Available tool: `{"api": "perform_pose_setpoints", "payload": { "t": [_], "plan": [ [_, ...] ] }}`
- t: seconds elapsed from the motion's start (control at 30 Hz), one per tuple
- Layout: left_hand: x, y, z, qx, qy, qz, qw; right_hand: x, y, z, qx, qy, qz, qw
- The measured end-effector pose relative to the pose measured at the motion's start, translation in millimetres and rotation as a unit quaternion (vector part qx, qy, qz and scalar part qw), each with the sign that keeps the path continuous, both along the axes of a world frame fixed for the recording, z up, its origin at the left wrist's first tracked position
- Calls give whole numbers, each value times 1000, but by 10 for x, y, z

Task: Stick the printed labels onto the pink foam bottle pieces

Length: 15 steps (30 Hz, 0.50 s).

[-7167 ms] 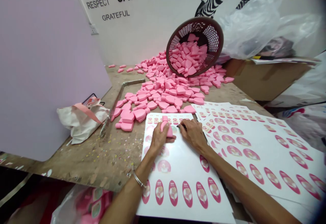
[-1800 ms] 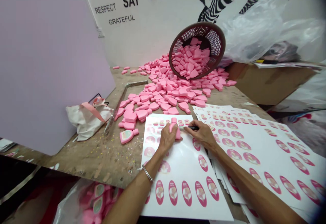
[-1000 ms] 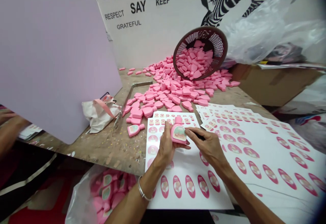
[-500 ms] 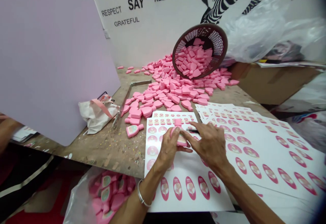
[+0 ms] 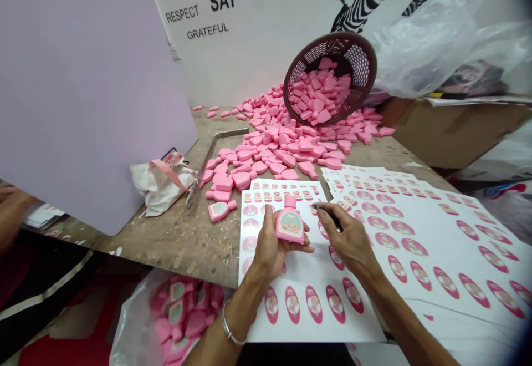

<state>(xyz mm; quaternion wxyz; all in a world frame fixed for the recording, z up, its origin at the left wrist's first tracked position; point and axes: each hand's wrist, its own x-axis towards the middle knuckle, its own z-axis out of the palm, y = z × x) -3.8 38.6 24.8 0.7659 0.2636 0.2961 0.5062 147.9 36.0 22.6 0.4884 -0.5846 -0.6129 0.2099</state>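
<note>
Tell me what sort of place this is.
Probably a small workshop doing hand finishing: a tipped basket spills pink bottle-shaped pieces across a worn wooden bench, beside stacks of printed label sheets.

Place: a small hand-work workshop, with goods being made up in bulk on a shared surface.
Desk: a scarred wooden desk (image 5: 166, 238) is carrying the job and is showing flecks of old paint or glue.
Stock: pink bottle-shaped pieces (image 5: 291, 150) are spilling in their hundreds from a tipped plastic basket (image 5: 359, 66).
Print: stacks of printed label sheets (image 5: 436, 244) are covering the desk's near end.
Packing: a plastic bag (image 5: 124, 338) is holding labelled pieces below the desk, and a cardboard carton (image 5: 449, 133) is standing beside it.
Walls: a slogan-lettered wall (image 5: 249, 61) with a zebra mural (image 5: 366, 0) is rising behind everything.
</note>
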Motion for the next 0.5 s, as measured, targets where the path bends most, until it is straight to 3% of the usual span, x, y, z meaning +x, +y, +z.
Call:
{"api": "perform_pose_setpoints", "payload": {
  "t": [0.5],
  "plan": [
    [34,-55,6,8,30,13,999,-33,-174,-8,2,-8,-3,1000]
  ]
}}
